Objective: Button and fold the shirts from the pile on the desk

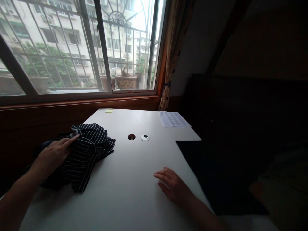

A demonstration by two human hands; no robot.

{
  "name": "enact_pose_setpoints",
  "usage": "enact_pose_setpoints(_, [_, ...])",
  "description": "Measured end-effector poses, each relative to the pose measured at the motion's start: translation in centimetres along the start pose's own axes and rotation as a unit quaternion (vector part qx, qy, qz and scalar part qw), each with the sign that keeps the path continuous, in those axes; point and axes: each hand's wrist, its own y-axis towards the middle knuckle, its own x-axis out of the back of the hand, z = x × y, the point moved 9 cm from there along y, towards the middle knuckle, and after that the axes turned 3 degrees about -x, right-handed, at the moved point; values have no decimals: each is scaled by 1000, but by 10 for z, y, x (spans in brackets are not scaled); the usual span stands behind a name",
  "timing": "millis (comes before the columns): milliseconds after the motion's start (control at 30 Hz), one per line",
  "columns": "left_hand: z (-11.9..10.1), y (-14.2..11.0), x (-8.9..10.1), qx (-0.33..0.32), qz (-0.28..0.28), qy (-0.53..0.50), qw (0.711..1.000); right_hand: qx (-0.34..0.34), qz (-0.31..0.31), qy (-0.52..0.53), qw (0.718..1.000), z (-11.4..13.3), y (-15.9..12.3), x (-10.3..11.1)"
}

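Observation:
A crumpled black garment with white stripes (83, 150) lies in a heap on the left of the white table (134, 195). My left hand (56, 150) is on this heap, its index finger stretched along a fold near the top. Its thumb and other fingertips are partly hidden, but the hand appears closed on the cloth. Dark cloth shows under and behind the stripes. On the right, my right hand (172, 186) hovers low over the tabletop with its fingers apart and nothing in them.
Mid-table there is a round cable hole (131, 137) with its white cover (144, 138) beside it. Printed paper (174, 119) lies at the far right, a yellow note (109, 111) at the far left. Dark cloth (207, 173) covers the right edge. A barred window (79, 48) stands behind.

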Motion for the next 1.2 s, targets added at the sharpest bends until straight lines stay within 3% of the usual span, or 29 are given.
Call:
enact_pose_setpoints(100, [-7, -6, -19, -15, 35, 7, 999, 12, 23, 32, 999, 8, 15, -18])
enact_pose_setpoints(200, [-35, -14, -32, -22, -9, -85, 996, 7, 44, 68, 997, 10, 31, -31])
enact_pose_setpoints(300, [-90, -32, -54, -78, -10, -235, 969, -26, 48, 126, 991, 8, 51, -42])
enact_pose_setpoints(433, [-186, -73, -92, -146, 156, -377, 901, -86, 29, 271, 958, 5, 83, -61])
enact_pose_setpoints(533, [-240, -100, -86, -194, 234, -450, 840, -96, -19, 343, 934, 5, 108, -72])
enact_pose_setpoints(667, [-274, -119, -57, -237, 293, -487, 788, -87, -81, 283, 952, 11, 138, -66])
enact_pose_setpoints(833, [-283, -129, -43, -264, 320, -461, 784, -29, -23, 141, 989, 38, 167, -56])
enact_pose_setpoints(933, [-278, -130, -47, -253, 322, -459, 788, 9, 71, 52, 996, 48, 169, -73])
enact_pose_setpoints(1000, [-269, -129, -47, -246, 312, -453, 798, -2, 105, 33, 994, 42, 165, -82])
enact_pose_setpoints(1100, [-243, -121, -41, -221, 278, -433, 828, -54, 62, 46, 996, 18, 160, -67])
enact_pose_setpoints(1200, [-200, -108, -26, -153, 200, -429, 867, -105, -44, 109, 987, -15, 153, -19])
